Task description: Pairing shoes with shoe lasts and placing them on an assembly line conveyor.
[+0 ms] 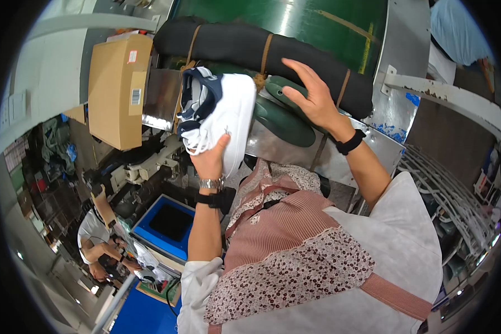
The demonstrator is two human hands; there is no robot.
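Observation:
My left hand (210,161) grips a white sneaker (235,108) with a navy collar and white laces. Its thumb presses on the white side, and the shoe is tipped on edge with the opening facing left. To the right, my right hand (316,100) is empty, its thumb and fingers spread apart. Just below and left of that hand lie two dark green, foot-shaped pieces that look like shoe lasts; the lower one (286,125) rests over the metal surface (264,143). The upper last (284,89) is partly hidden by my thumb.
A black padded roll (228,47) tied with brown bands runs along the green conveyor belt (295,19). On the left stands a cardboard box (114,94). Below it are machine parts and a blue-framed tray (181,245). Another person (94,234) works at lower left.

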